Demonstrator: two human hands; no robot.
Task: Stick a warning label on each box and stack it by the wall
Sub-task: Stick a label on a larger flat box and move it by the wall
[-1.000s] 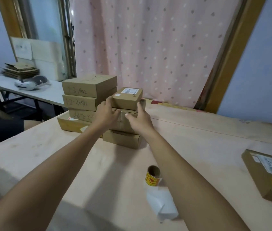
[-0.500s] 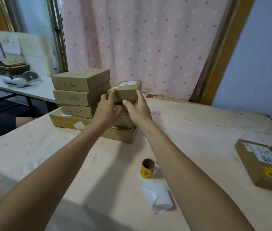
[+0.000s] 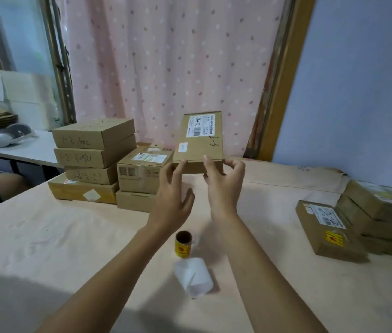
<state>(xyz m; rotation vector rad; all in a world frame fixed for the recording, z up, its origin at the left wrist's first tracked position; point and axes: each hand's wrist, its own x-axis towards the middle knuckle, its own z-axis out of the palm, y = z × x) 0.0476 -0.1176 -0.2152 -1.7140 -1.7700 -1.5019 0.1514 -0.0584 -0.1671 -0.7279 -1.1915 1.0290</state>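
**Holding a flat box (image 3: 199, 140) tilted beside the stacked boxes (image 3: 94, 150)**

The right hand (image 3: 225, 188) pinches the box's near edge (finger above, thumb below), its label face toward the camera. The left hand (image 3: 172, 200), fingers straight, touches its lower left corner. The label roll (image 3: 183, 245) stands on the table (image 3: 46, 236).

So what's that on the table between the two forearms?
A small label roll standing on end, with curled white backing paper just nearer the camera; the head view shows both.
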